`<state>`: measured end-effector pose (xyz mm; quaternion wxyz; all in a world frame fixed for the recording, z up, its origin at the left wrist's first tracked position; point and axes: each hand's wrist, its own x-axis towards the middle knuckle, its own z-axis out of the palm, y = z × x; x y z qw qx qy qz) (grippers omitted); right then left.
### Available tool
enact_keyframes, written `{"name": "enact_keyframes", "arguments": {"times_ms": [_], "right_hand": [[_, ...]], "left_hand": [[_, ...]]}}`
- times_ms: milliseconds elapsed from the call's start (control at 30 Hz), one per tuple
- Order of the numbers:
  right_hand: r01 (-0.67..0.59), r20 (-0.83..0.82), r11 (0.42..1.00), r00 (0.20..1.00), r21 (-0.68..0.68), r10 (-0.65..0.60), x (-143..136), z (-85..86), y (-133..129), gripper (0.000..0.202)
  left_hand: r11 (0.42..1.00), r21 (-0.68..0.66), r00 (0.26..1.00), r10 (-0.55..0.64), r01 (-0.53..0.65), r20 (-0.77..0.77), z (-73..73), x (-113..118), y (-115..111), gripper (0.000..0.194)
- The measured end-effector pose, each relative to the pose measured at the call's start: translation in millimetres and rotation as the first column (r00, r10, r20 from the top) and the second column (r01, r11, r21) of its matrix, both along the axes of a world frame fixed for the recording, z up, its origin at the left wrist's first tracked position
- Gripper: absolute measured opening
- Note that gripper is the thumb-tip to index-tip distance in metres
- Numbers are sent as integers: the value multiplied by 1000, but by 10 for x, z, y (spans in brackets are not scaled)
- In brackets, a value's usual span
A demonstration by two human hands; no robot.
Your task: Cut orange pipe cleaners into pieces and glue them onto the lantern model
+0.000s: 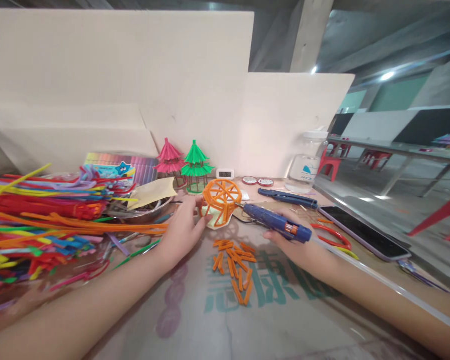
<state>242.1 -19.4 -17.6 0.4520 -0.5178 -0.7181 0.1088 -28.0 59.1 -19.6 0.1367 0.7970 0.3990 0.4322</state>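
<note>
My left hand [187, 222] holds the orange wheel-shaped frame [222, 196] by its left side, with a pale piece [218, 218] at its underside. In my right hand [285, 242] is a blue glue gun [277, 220], a long clear glue stick trailing from its rear over my forearm. The gun's nozzle points left and meets or nearly meets the frame's right edge. Several short orange pieces [240, 265] lie loose on the table below the frame.
Coloured pipe cleaners [45, 215] and a metal bowl [150, 212] lie left. Behind stand a pink model [170, 159], a green model [197, 167], a small clock [225, 174] and a bottle [305, 162]. A blue cutter [288, 198], red-handled scissors [332, 236] and a phone [363, 232] lie right.
</note>
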Motion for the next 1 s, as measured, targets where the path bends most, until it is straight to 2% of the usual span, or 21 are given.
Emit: {"name": "enact_keyframes", "arguments": {"times_ms": [400,1000], "right_hand": [[8,16,999,1000,38,-9,11,-18,10,21],[15,28,999,999,33,-16,-12,20,-7,22]], "left_hand": [[996,-84,1000,5,-6,-14,-5,-2,20,36],[997,-73,1000,11,-12,-5,7,3,18,28]]}}
